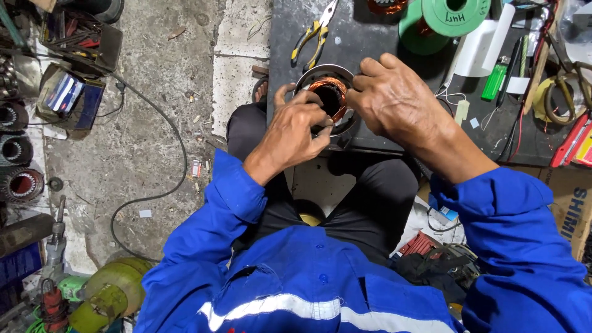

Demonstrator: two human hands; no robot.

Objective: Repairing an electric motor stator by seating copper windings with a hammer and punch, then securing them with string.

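A round metal motor stator [328, 94] wound with copper wire sits at the near edge of the dark workbench [370, 43], directly above your knees. Your left hand [293, 132] reaches in from below, its fingertips pinched together on the copper winding at the lower left of the ring. Your right hand [391, 98] lies across the stator's right side, fingers curled and pressed against the rim and coil; the grip beneath the knuckles is partly hidden.

Just beyond the stator, yellow-handled pliers [314, 37] lie on the bench. To the right stands a green spool [441, 21], and farther right a green lighter [494, 79] rests among loose wires and tape.

Your blue sleeves frame the scene. On the concrete floor to your left, a black cable [176, 145] loops past a box of tools [80, 37], and several other stators [21, 185] are stacked along the left edge.
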